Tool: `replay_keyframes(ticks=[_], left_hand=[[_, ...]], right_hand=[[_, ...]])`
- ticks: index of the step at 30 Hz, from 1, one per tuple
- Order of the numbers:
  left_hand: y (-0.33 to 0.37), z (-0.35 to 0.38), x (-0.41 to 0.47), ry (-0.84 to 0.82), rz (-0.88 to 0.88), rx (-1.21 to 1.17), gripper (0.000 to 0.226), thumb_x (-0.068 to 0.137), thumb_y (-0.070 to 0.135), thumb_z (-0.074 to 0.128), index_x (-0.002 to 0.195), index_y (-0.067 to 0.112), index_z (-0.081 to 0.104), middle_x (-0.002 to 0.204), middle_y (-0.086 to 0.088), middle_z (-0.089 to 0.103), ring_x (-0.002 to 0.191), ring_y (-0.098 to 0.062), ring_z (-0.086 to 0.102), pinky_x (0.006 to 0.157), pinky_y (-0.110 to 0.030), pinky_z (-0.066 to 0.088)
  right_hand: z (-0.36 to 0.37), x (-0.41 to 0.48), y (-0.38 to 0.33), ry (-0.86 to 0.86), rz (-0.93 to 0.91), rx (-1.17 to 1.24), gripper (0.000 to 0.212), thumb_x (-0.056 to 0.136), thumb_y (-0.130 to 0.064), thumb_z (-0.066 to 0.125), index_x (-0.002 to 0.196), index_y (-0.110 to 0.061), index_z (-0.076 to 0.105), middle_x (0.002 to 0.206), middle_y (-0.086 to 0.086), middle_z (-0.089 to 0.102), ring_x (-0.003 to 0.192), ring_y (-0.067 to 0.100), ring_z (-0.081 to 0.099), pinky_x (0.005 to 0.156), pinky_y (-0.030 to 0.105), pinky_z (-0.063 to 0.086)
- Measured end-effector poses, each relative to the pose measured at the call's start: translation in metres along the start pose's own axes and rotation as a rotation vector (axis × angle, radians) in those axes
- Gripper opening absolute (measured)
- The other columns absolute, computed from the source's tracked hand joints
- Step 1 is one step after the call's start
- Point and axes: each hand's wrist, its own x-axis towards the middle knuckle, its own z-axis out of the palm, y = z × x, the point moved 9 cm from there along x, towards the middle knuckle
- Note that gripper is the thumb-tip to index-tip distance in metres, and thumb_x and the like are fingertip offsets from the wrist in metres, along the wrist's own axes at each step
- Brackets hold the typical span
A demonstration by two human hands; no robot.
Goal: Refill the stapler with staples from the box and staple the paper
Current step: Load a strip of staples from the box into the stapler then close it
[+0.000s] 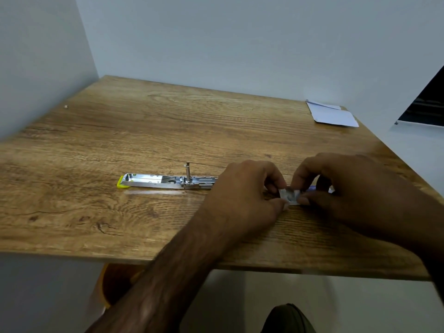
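Observation:
The stapler (165,180) lies opened flat on the wooden table (168,121), its silver staple channel facing up and its yellow end at the left. To its right, my left hand (247,191) and my right hand (355,188) meet over a small white and blue staple box (292,195). Fingers and thumbs of both hands pinch it. Most of the box is hidden under the fingers. The folded white paper (332,115) lies at the table's far right corner.
White walls close the table in on the left and at the back. The table's front edge runs across below my forearms. A tiny pale speck (65,106) lies near the left edge. A dark opening (425,104) shows at the right.

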Motion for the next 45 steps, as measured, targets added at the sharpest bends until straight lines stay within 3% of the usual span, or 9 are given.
replay_keyframes(ticks=[5,8,14,18,21,31,35,40,45], left_hand=[[0.000,0.000,0.000,0.008,0.006,0.003,0.026,0.081,0.029,0.082,0.105,0.027,0.072,0.098,0.014,0.070,0.067,0.004,0.052,0.061,-0.007,0.036],[0.001,0.000,0.000,0.013,0.011,0.005,0.026,0.080,0.029,0.083,0.104,0.028,0.072,0.096,0.014,0.069,0.064,0.004,0.051,0.059,-0.007,0.035],[0.002,0.000,-0.001,0.029,0.022,0.006,0.026,0.081,0.032,0.082,0.105,0.029,0.072,0.096,0.014,0.071,0.062,0.006,0.052,0.058,-0.006,0.036],[0.003,0.000,-0.001,0.028,0.037,0.023,0.027,0.081,0.034,0.081,0.106,0.030,0.072,0.097,0.016,0.069,0.062,0.008,0.051,0.058,-0.006,0.036],[0.004,0.001,-0.002,0.023,0.046,0.030,0.028,0.082,0.034,0.081,0.107,0.031,0.071,0.097,0.016,0.068,0.064,0.008,0.051,0.060,-0.008,0.036],[0.008,-0.003,-0.008,0.052,0.057,-0.001,0.043,0.082,0.031,0.081,0.121,0.029,0.062,0.097,0.012,0.069,0.071,0.000,0.053,0.073,-0.020,0.045],[0.009,-0.015,-0.035,0.151,0.143,-0.052,0.042,0.081,0.026,0.082,0.117,0.032,0.062,0.094,0.014,0.066,0.068,-0.006,0.060,0.066,-0.020,0.050],[-0.020,-0.068,-0.079,0.375,0.200,-0.113,0.013,0.081,0.023,0.077,0.091,0.028,0.072,0.079,0.011,0.070,0.065,-0.012,0.065,0.057,-0.015,0.049],[-0.060,-0.138,-0.093,0.501,0.106,0.057,0.019,0.083,0.021,0.080,0.093,0.036,0.072,0.085,0.014,0.071,0.069,-0.009,0.066,0.054,-0.011,0.046]], right_hand=[[-0.006,-0.004,0.009,0.104,0.010,0.075,0.020,0.077,-0.030,0.082,0.069,-0.043,0.069,0.070,-0.023,0.068,0.073,-0.004,0.062,0.060,0.022,0.043],[-0.005,-0.006,0.013,0.121,0.007,0.151,0.019,0.079,-0.027,0.080,0.069,-0.041,0.071,0.074,-0.047,0.060,0.080,-0.021,0.056,0.055,0.018,0.036],[-0.003,-0.007,0.029,0.141,-0.031,0.554,0.020,0.077,-0.014,0.079,0.079,-0.034,0.076,0.072,-0.006,0.077,0.070,0.012,0.074,0.057,0.028,0.061],[0.000,-0.010,0.048,0.182,-0.016,0.894,0.020,0.064,-0.029,0.075,0.084,-0.028,0.077,0.078,0.007,0.077,0.069,0.022,0.076,0.053,0.023,0.057],[0.002,-0.013,0.046,0.152,-0.064,0.968,0.030,0.070,-0.031,0.070,0.098,-0.032,0.078,0.079,0.008,0.075,0.064,0.019,0.073,0.053,0.025,0.057],[-0.005,-0.017,0.041,0.172,-0.062,0.938,0.031,0.067,-0.043,0.075,0.096,-0.032,0.079,0.078,0.008,0.078,0.072,0.023,0.076,0.048,0.025,0.057],[-0.008,-0.017,0.032,0.152,-0.080,0.950,0.051,0.054,-0.060,0.085,0.096,-0.030,0.079,0.081,0.009,0.079,0.067,0.024,0.076,0.045,0.026,0.056],[-0.016,-0.004,0.007,0.213,-0.194,0.853,0.031,0.063,-0.049,0.074,0.091,-0.038,0.079,0.081,-0.002,0.079,0.067,0.013,0.073,0.047,0.023,0.056],[-0.013,0.015,-0.037,0.241,-0.289,0.649,0.012,0.075,-0.034,0.079,0.087,-0.034,0.081,0.079,-0.021,0.075,0.069,0.002,0.067,0.059,0.008,0.048]])
